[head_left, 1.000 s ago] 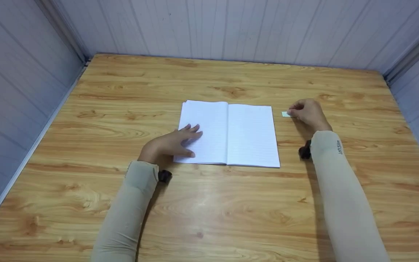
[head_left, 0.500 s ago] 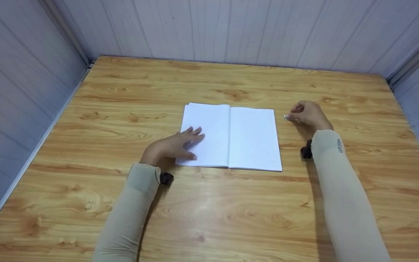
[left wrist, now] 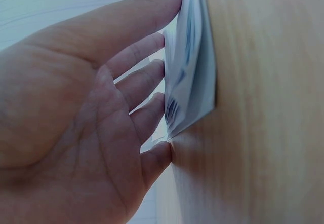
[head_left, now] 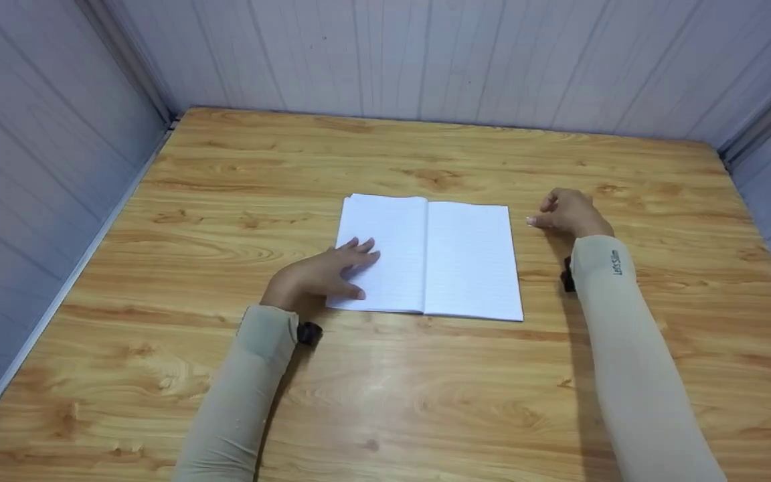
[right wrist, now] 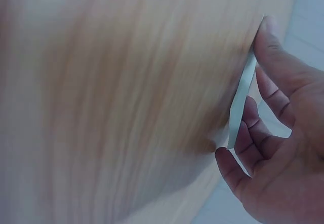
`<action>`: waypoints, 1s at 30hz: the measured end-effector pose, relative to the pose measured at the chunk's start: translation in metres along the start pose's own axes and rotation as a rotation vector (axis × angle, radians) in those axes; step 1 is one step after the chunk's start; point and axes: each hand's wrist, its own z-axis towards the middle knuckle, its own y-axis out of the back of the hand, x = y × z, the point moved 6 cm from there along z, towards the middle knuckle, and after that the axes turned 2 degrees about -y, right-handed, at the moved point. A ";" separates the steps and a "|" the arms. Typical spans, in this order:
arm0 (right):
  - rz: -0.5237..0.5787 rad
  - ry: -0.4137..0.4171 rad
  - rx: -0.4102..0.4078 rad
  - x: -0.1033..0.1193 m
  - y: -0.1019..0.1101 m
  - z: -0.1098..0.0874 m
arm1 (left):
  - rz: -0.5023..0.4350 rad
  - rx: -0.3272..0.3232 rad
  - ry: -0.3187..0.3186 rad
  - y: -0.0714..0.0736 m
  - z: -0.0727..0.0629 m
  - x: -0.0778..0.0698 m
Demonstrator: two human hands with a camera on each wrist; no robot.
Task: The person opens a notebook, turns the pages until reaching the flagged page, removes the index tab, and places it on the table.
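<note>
An open notebook (head_left: 469, 261) with lined white pages lies in the middle of the wooden table. My left hand (head_left: 325, 271) rests on its left page, fingers spread and nearly straight, thumb close to the lower edge. In the left wrist view the fingertips touch the page edges (left wrist: 195, 89), which fan slightly above the table. To the right of the notebook, my right hand (head_left: 569, 211) pinches a narrow pale paper strip (right wrist: 242, 92) between thumb and fingers, low over the wood. From the head, the hand hides nearly all of the strip.
The wooden table (head_left: 385, 388) reaches back to a pale panelled wall (head_left: 392, 60), with further panels at left and right. Each wrist carries a small black camera, such as the left wrist's camera (head_left: 309, 333).
The strip stuck out left of the right fingertips a second ago and has since dropped out of sight behind them. The left hand stays put on the page; the head view shifts slightly.
</note>
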 end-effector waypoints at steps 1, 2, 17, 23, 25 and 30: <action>0.002 0.000 -0.005 0.000 0.000 0.000 | 0.006 -0.002 -0.001 0.000 0.000 0.000; 0.003 0.003 -0.011 0.000 0.000 0.000 | 0.013 -0.003 0.002 0.001 0.000 0.001; 0.045 0.087 0.001 0.005 0.004 -0.002 | 0.001 -0.005 0.008 0.007 0.001 0.008; 0.055 0.106 -0.017 0.008 0.009 -0.009 | -0.095 -0.119 0.006 0.017 -0.002 0.012; 0.041 0.123 -0.043 0.008 0.011 -0.010 | -0.120 -0.209 -0.008 0.024 -0.003 0.012; 0.035 0.209 -0.162 0.010 0.020 -0.018 | -0.026 -0.523 -0.014 0.051 -0.007 0.010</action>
